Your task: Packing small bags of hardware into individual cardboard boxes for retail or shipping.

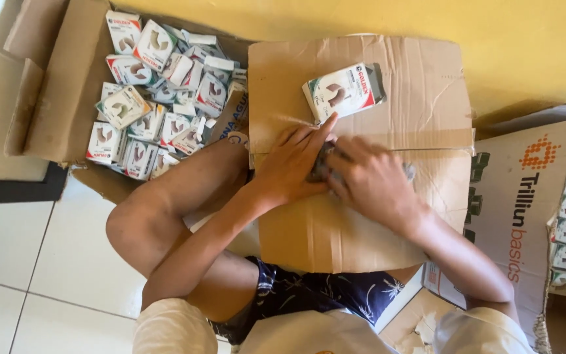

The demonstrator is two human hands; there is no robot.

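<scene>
Everything's basically paper here: the flattened cardboard sheet [361, 216] on the lap is matt brown and creased, the small white box [342, 92] on it looks like slightly glossy printed card, and the floor tiles [40, 262] are smooth and shiny.

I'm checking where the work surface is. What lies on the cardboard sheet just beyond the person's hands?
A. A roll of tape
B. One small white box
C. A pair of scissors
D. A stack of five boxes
B: one small white box lies alone on the cardboard sheet, just past the left hand and right hand.
</scene>
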